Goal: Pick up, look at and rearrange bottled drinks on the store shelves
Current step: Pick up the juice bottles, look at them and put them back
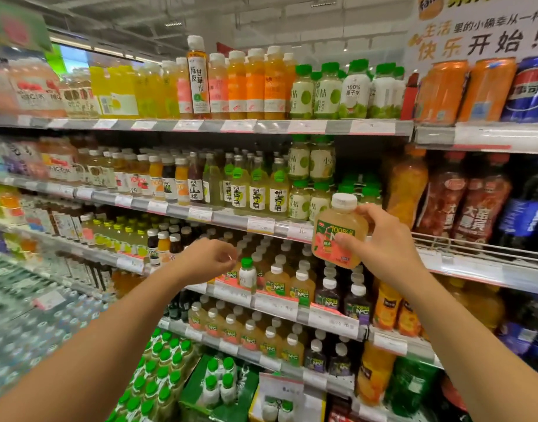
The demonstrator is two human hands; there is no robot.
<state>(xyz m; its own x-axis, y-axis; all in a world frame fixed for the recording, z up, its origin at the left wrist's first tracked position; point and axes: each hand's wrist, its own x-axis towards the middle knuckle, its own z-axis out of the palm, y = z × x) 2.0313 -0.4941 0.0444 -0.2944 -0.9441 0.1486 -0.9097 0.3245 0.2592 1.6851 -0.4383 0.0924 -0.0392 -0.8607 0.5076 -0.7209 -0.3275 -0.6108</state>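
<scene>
Your right hand (386, 242) grips a squat juice bottle (339, 231) with a white cap and pink-and-green label: thumb across the label, fingers curled round its far side. You hold it upright in front of the shelf edge (261, 223), above the rows of similar bottles. Your left hand (208, 258) holds nothing; its fingers are loosely curled, fingertips close together, just above a small green-capped bottle (247, 274) on the lower shelf.
</scene>
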